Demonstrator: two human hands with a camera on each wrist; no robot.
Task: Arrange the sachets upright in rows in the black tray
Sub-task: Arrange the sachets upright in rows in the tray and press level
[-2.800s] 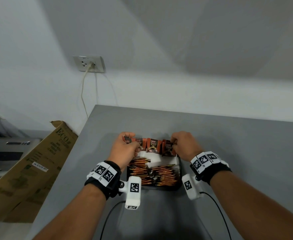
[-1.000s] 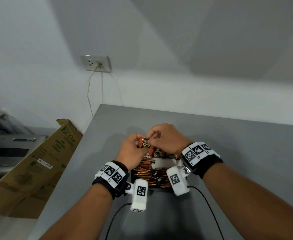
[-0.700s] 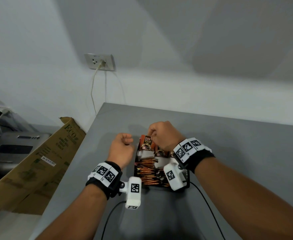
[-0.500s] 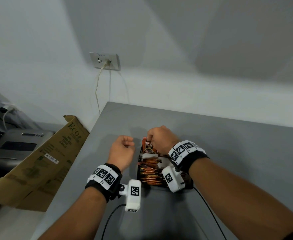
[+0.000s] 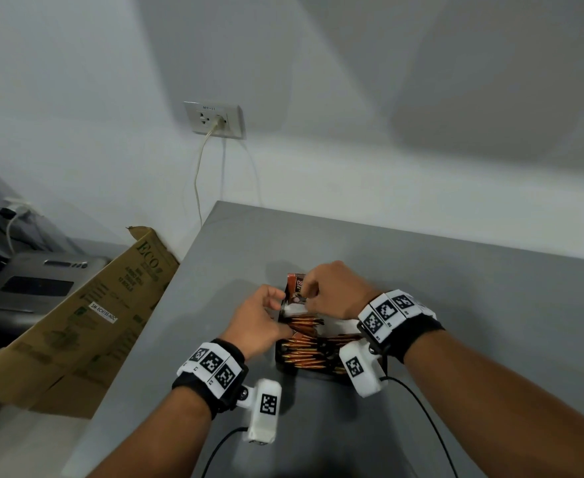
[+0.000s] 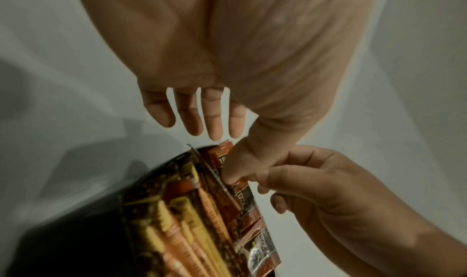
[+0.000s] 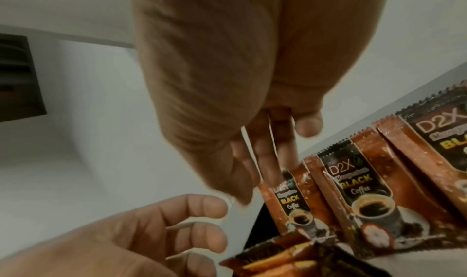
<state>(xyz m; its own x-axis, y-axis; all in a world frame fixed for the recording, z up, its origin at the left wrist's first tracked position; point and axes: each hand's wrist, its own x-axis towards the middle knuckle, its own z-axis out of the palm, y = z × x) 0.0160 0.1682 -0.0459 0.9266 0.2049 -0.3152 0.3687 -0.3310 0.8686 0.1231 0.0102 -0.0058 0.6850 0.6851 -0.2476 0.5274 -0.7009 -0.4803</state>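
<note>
A black tray (image 5: pixel 278 353) sits on the grey table. Brown coffee sachets (image 7: pixel 359 197) stand upright in a row along its far wall. Orange stick sachets (image 5: pixel 304 350) lie packed in the near part. My right hand (image 5: pixel 309 291) curls its fingertips on the top edge of the leftmost upright sachet (image 7: pixel 290 203) at the far left corner. My left hand (image 5: pixel 273 305) is at the tray's left edge with its fingers straight. Its thumb (image 6: pixel 235 173) touches the top of that same sachet (image 6: pixel 246 195). The right end of the row is hidden behind my right wrist.
A flattened cardboard box (image 5: pixel 87 319) leans off the table's left edge, with a grey machine (image 5: pixel 31 288) beyond it. A wall socket (image 5: pixel 214 119) with a cord is behind. Wrist camera cables (image 5: pixel 418 408) trail toward me. Bare table lies right of the tray.
My right hand carried a sachet from the middle to the tray's far left corner and lowered it. My left hand, a loose fist beside the tray, opened and moved onto the sachet.
</note>
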